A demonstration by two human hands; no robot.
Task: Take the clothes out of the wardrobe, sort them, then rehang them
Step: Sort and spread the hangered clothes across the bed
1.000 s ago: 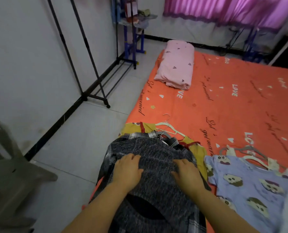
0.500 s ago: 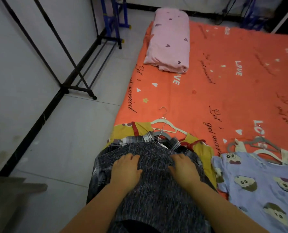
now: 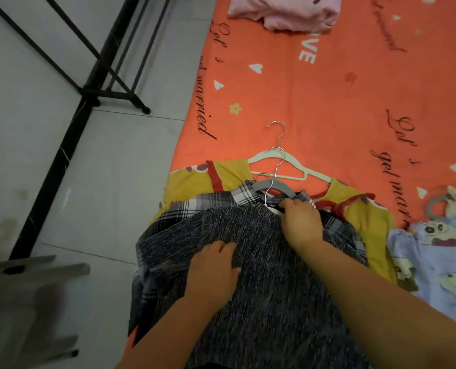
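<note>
Left hand [image 3: 212, 270]: fingers are lying flat on dark knit garment [image 3: 261, 262]. Right hand [image 3: 300, 222]: fingers are curling round its neckline, grey hanger [image 3: 270, 185] just beyond.

A single head-worn camera looks forward and steeply down along the person's forearms, close above the clothes [image 3: 261, 249] at the near edge of the bed [image 3: 328, 102], with the floor [image 3: 101, 169] and rack [image 3: 109, 94] at its left.

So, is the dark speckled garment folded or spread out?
Spread out: the dark garment lies flat over the plaid shirt.
</note>
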